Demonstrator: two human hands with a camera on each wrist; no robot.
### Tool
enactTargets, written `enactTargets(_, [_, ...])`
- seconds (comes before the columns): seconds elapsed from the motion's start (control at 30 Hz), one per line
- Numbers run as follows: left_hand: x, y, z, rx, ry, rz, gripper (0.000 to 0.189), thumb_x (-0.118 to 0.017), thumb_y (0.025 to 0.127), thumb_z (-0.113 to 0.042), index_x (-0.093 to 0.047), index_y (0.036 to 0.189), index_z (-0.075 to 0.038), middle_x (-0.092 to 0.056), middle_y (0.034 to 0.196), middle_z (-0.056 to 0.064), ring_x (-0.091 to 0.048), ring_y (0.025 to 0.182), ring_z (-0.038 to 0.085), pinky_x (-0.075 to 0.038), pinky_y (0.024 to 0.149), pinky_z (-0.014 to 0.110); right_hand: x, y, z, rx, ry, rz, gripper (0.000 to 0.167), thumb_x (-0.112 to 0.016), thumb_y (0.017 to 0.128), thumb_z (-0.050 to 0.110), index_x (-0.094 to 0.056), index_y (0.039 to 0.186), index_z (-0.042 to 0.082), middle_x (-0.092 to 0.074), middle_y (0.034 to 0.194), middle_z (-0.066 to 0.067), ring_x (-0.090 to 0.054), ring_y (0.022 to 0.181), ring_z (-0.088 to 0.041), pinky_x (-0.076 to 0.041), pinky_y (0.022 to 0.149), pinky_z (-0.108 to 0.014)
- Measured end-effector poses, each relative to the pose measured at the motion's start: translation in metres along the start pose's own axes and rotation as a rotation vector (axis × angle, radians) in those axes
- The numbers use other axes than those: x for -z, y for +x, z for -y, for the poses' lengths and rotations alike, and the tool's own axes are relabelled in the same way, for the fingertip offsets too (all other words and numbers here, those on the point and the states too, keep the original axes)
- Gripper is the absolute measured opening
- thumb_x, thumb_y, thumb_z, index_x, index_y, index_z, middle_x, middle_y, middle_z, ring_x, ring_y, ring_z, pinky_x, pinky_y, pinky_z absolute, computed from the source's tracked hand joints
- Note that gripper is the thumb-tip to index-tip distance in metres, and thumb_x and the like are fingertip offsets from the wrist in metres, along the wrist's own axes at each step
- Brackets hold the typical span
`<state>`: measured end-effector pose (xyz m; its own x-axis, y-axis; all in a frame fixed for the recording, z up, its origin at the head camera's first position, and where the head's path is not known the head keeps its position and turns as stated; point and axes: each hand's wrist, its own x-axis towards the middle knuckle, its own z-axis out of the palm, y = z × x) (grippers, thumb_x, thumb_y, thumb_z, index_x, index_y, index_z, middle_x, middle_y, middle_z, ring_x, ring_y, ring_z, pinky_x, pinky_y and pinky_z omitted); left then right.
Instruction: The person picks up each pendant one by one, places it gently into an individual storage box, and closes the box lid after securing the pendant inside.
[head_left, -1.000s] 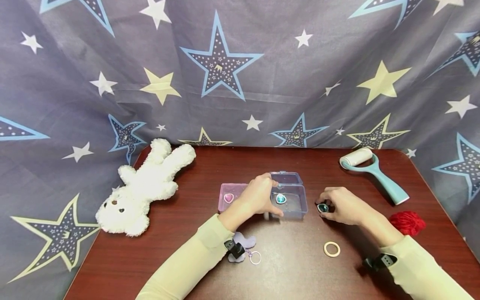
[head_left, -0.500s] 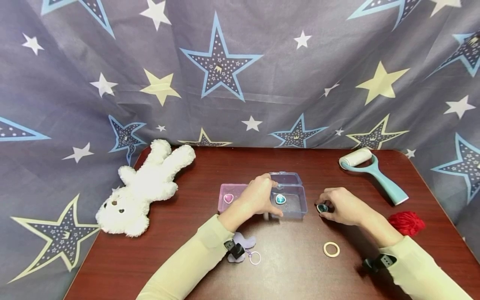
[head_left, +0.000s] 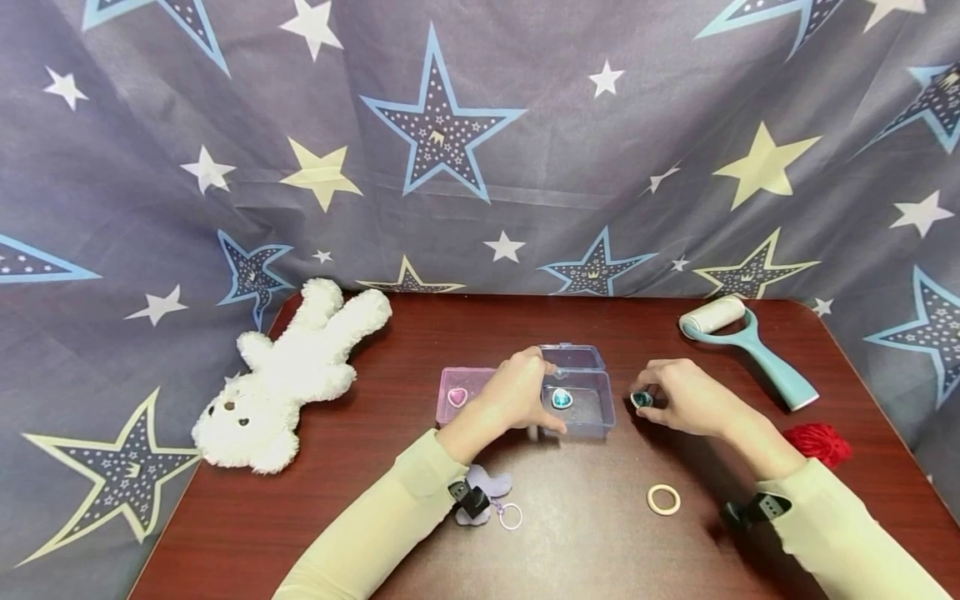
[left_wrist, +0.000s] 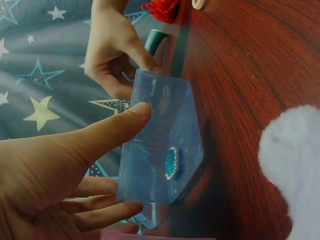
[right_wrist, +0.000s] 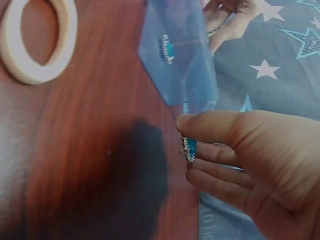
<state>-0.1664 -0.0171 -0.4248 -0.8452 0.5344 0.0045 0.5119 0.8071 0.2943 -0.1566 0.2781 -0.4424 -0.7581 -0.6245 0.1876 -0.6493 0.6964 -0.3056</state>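
Note:
My left hand [head_left: 517, 390] grips the left end of a clear blue plastic box [head_left: 592, 404], thumb at its near side and fingers behind. The lid [head_left: 573, 357] is folded back. Inside lies a teal gem with a silver beaded rim [left_wrist: 172, 163]. Just right of the box, my right hand [head_left: 690, 398] pinches a second teal gem charm [right_wrist: 188, 149] between thumb and fingers; a beaded silver edge and a small loop show on it. Partly behind my left hand is a pink box [head_left: 465, 377] with a pink heart gem [head_left: 457, 397] in it.
A wooden ring [head_left: 663, 500] and red yarn [head_left: 816, 444] lie at the right, below a blue-handled lint roller [head_left: 761, 350]. A fuzzy purple keychain [head_left: 487, 483] sits under my left wrist. A white plush bear [head_left: 292, 375] lies at left; a star-patterned curtain [head_left: 442, 108] hangs behind.
My right hand has moved slightly up and away in the head view, taking the teal gem charm with it. My left hand and the blue box have stayed in place.

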Motion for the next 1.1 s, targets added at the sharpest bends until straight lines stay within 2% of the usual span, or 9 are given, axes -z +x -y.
enactTargets(0.23, [-0.001,0.000,0.002,-0.002,-0.004,0.000,0.090,-0.102,0.063,-0.053,-0.074,0.134,-0.006,-0.069,0.127,0.010,-0.075,0.113,0.029,-0.063,0.103,0.041,0.005,0.010,0.005,0.015,0.006,-0.047,0.021,-0.090,0.080,0.008,-0.080,0.098,0.013,-0.070,0.088,0.007,-0.062,0.074,-0.006,-0.053,0.065,-0.022])
enactTargets(0.5, [-0.001,0.000,0.002,0.000,-0.005,0.001,0.090,-0.102,0.062,-0.054,-0.074,0.134,-0.007,-0.069,0.127,0.010,-0.075,0.113,0.029,-0.063,0.102,0.041,0.010,0.023,0.014,-0.010,-0.002,-0.095,0.022,-0.091,0.081,0.010,-0.081,0.101,0.010,-0.074,0.091,0.003,-0.069,0.079,-0.009,-0.059,0.068,-0.026])
enactTargets(0.77, [-0.001,0.001,0.001,0.004,-0.001,0.002,0.090,-0.102,0.062,-0.054,-0.074,0.134,-0.007,-0.069,0.127,0.010,-0.075,0.112,0.029,-0.063,0.103,0.040,0.012,0.033,0.024,-0.017,0.026,-0.120,0.022,-0.090,0.083,0.012,-0.082,0.103,0.011,-0.075,0.093,0.004,-0.072,0.082,-0.010,-0.065,0.073,-0.035])
enactTargets(0.93, [-0.001,0.001,0.000,-0.003,0.012,0.005,0.091,-0.101,0.062,-0.056,-0.074,0.134,-0.008,-0.069,0.126,0.009,-0.075,0.112,0.028,-0.063,0.102,0.040,0.009,0.036,0.031,0.014,0.037,-0.110,0.023,-0.091,0.083,0.014,-0.082,0.104,0.012,-0.076,0.096,0.005,-0.071,0.082,-0.008,-0.064,0.072,-0.031])
enactTargets(1.1, [-0.002,0.001,0.001,0.002,0.008,0.003,0.090,-0.101,0.062,-0.056,-0.074,0.133,-0.008,-0.069,0.125,0.008,-0.075,0.111,0.029,-0.064,0.101,0.040,0.004,0.040,0.036,0.083,0.044,-0.105,0.024,-0.091,0.082,0.012,-0.082,0.104,0.013,-0.076,0.096,0.004,-0.069,0.081,-0.010,-0.060,0.070,-0.028])
